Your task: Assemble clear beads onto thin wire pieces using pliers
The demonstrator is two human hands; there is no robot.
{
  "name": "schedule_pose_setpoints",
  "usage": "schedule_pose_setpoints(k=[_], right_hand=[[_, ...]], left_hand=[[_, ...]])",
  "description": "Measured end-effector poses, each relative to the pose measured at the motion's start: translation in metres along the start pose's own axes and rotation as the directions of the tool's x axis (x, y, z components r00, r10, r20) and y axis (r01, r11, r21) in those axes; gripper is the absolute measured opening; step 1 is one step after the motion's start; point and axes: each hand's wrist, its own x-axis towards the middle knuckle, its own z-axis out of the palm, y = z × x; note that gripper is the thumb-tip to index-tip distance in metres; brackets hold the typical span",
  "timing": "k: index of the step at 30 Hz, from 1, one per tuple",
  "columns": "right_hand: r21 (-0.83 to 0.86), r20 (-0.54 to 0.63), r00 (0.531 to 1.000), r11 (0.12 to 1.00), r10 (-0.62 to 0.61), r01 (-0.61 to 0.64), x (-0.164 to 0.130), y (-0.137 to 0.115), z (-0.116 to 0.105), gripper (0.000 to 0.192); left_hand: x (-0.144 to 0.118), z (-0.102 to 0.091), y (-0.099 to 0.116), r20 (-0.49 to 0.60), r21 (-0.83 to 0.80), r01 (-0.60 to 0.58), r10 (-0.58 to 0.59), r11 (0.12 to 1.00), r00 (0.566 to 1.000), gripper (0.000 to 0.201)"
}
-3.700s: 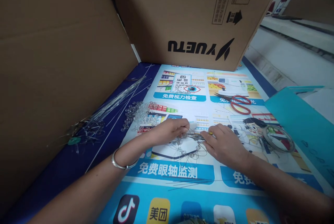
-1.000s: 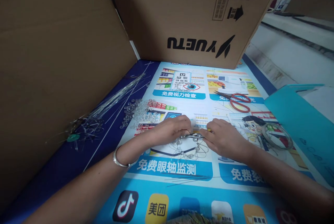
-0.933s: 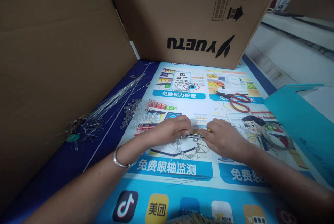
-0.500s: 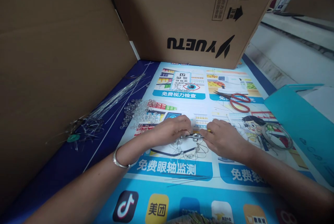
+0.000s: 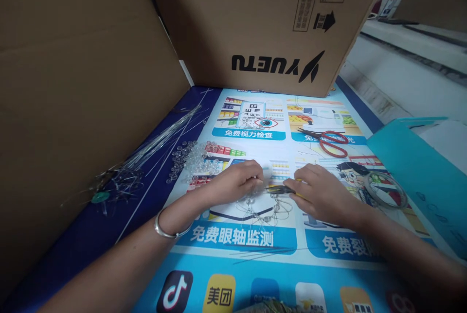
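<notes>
A ring of clear beads on thin looped wire (image 5: 269, 217) lies on the printed table cover in front of my hands. My left hand (image 5: 239, 181) is closed in a pinch at the top left of this beaded wire ring. In my right hand (image 5: 316, 190) are pliers (image 5: 281, 189) with dark jaws and yellow handles. Their tips point left and reach close to my left fingertips. Whether the jaws grip the wire is too small to tell. Several loose cut wires (image 5: 255, 253) lie just below the ring.
Clear beads (image 5: 197, 158) are heaped at left, beyond my left arm. A wire bundle (image 5: 166, 133) lies farther left. Red-handled scissors (image 5: 331, 144) and a wire coil (image 5: 386, 190) are at right, near a teal box (image 5: 397, 152). Cardboard panels (image 5: 255, 16) stand behind and left.
My right hand has moved slightly right with the pliers, and more of their dark jaws shows. My left hand keeps its pinch. The whole view has shifted a little.
</notes>
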Motion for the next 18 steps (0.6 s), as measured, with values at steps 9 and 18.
schedule_pose_setpoints(k=[9, 18], right_hand=[[-0.087, 0.011, 0.969, 0.965, 0.248, -0.246, -0.028, 0.029, 0.020, 0.036], [-0.083, -0.060, 0.957, 0.954, 0.284, -0.288, -0.025, 0.016, 0.016, 0.038]], left_hand=[[0.000, -0.002, 0.005, 0.011, 0.014, 0.075, -0.075, 0.997, 0.997, 0.010], [0.000, -0.002, 0.005, 0.063, 0.003, 0.079, -0.079, 0.997, 0.995, 0.010]])
